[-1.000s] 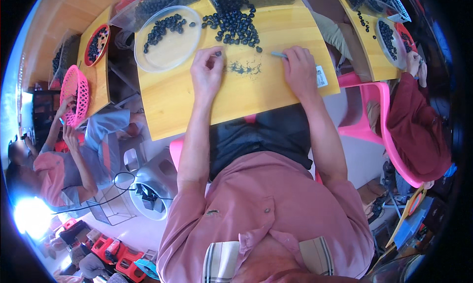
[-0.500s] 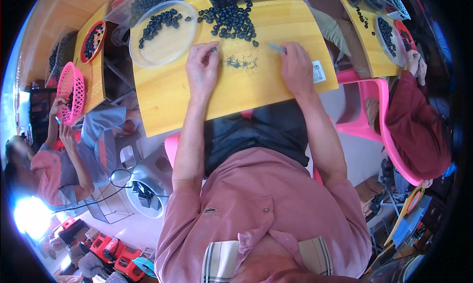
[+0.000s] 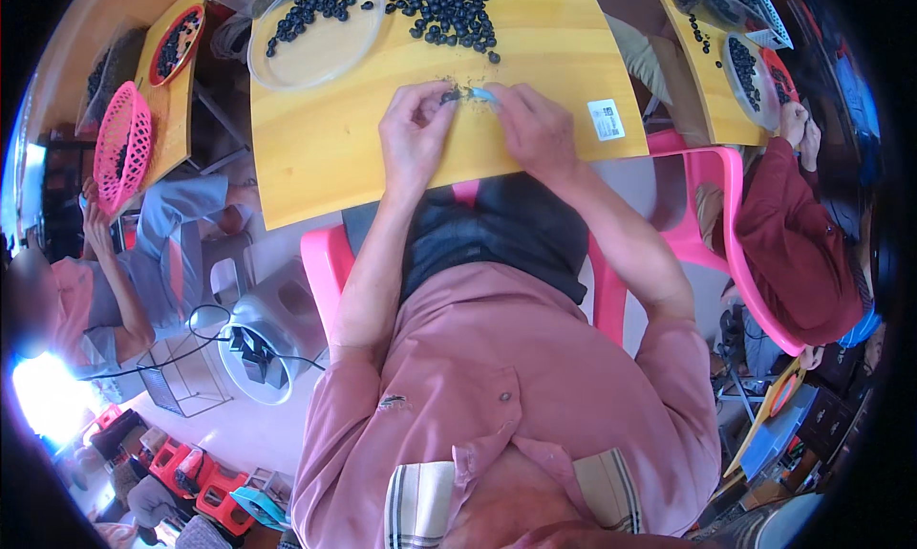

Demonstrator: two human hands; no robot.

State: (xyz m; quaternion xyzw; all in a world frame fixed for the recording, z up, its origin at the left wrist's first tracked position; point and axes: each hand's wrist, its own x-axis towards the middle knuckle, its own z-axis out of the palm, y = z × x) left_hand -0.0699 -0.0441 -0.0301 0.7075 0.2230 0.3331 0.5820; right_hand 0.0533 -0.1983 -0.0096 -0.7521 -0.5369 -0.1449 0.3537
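Note:
My left hand and my right hand meet over a yellow board on my lap. The left fingers pinch a small dark berry. In the right fingers is a small light-blue tool, its tip touching that berry. A pile of dark round berries lies on the board just beyond my hands. To the upper left stands a clear round dish with several berries in it. Fine dark bits lie on the board around my fingertips.
A white label is stuck on the board's right side. A person in red sits to my right at another yellow board. On my left a person holds a pink basket. A white fan stands on the floor.
Both hands have drawn together at the board's middle. The right hand has brought the blue tool in to the berry that the left hand now pinches.

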